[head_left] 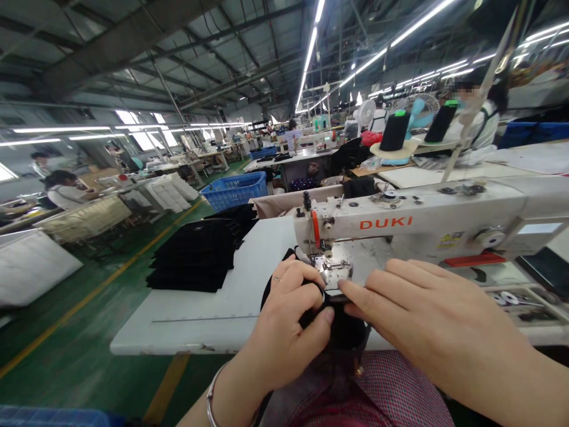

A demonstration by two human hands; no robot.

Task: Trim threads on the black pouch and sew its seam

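A piece of black fabric (349, 332) hangs over the front edge of the sewing table, directly in front of my lap. My left hand (296, 314) is closed around its left part, thumb and fingers pinching a curved fold. From the right, my right hand (413, 302) holds the fabric's upper edge between its fingertips, close to the metal needle plate (338, 273). The white sewing machine (427, 216), with orange lettering, stands just beyond both hands. Its needle area is left of my right hand, and the exact stitching point is hard to make out.
Stacked black fabric pieces (191, 255) lie on the left of the white table (186, 332). Behind them is a blue basket (235, 190). Black thread cones (395, 136) stand behind the machine. Bobbins (507, 298) sit in a tray at right. Other people work farther off.
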